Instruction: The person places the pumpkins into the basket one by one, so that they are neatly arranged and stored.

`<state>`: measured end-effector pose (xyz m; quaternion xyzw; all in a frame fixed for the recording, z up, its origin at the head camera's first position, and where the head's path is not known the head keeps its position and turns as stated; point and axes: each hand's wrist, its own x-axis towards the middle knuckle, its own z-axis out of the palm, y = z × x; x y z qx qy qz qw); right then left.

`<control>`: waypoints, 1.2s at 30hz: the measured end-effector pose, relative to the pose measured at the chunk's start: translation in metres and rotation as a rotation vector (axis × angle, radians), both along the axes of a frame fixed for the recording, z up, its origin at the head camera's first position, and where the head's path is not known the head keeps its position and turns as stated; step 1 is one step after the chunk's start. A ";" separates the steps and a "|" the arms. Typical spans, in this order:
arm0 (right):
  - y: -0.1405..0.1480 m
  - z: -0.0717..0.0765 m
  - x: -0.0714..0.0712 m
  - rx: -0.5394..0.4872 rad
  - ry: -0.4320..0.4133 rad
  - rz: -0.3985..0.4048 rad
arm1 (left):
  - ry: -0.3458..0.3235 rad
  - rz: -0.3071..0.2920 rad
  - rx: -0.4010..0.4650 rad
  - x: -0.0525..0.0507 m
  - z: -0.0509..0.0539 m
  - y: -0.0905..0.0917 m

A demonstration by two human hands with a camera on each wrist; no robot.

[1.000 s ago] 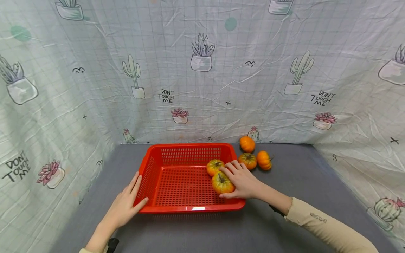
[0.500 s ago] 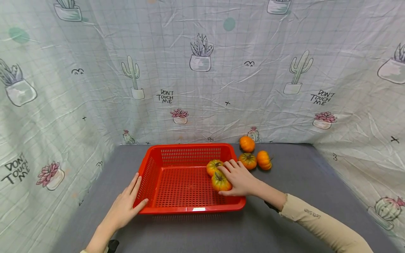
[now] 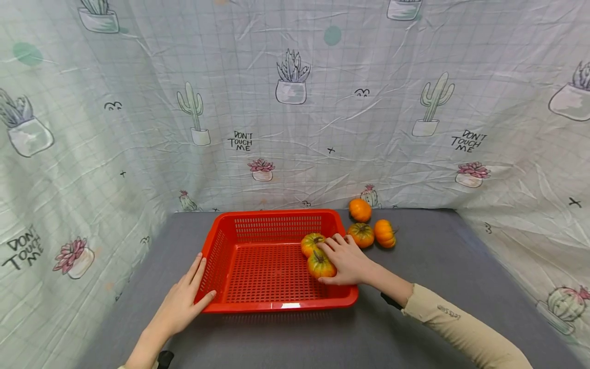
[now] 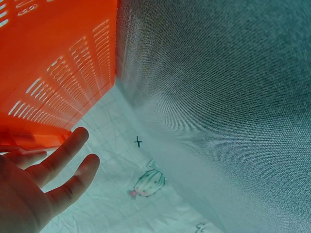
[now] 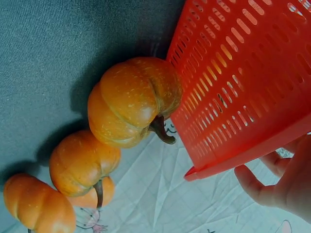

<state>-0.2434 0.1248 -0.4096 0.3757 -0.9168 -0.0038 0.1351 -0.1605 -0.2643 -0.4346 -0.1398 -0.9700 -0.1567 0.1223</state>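
A red slotted plastic basket [image 3: 276,307] stands on the grey table with two small orange-green pumpkins inside, near its right wall. My right hand [image 3: 345,263] reaches over that wall and holds the nearer pumpkin [image 3: 320,265], its thumb in front and fingers behind. Just behind it, touching or almost touching, sits the other pumpkin [image 3: 312,244]. My left hand [image 3: 180,302] rests on the basket's left rim with fairly straight, spread fingers. In the left wrist view, two fingers [image 4: 73,189] extend beside the basket's outer wall [image 4: 63,63].
Outside the basket's right side lie several more pumpkins, among them a rear one [image 3: 360,210], one close to the wall [image 3: 361,234] and one further right [image 3: 384,234]. In the right wrist view, a large pumpkin [image 5: 133,102] touches or nearly touches the wall. A printed curtain [image 3: 295,128] surrounds the table.
My right hand has shifted slightly left and back with the nearer pumpkin, toward the one behind it. The left hand and the basket stay where they were.
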 end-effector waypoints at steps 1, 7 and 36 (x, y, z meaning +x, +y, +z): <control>0.000 0.000 0.000 0.007 -0.005 0.000 | 0.005 -0.002 0.002 0.000 0.000 0.000; -0.002 0.001 0.000 0.045 -0.046 -0.016 | 0.006 -0.004 0.002 -0.001 -0.001 0.000; 0.006 0.004 0.009 -0.033 -0.018 0.037 | -0.015 -0.001 0.008 0.000 0.003 0.002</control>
